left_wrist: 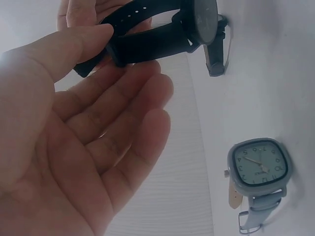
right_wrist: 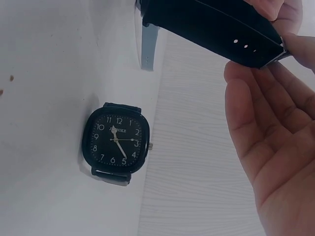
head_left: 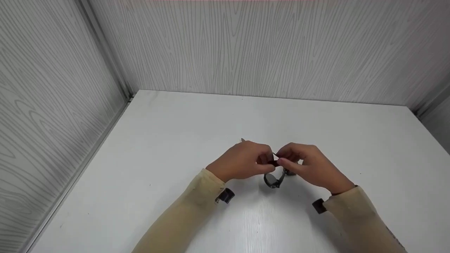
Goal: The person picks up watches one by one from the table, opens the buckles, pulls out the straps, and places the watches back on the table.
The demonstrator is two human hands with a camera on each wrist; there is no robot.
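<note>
The fingers of your left hand [head_left: 242, 161] and right hand [head_left: 313, 166] are pinching the strap [left_wrist: 152, 45] of the black watch [head_left: 271, 180], which is showing between them over the counter [head_left: 175, 137]; if either pinch is loosening, you are risking the strap slipping free.

Head cam high, fwd/down, wide; wrist cams v. close, palm-side, fwd, prob. share held watch [left_wrist: 156, 45].
</note>
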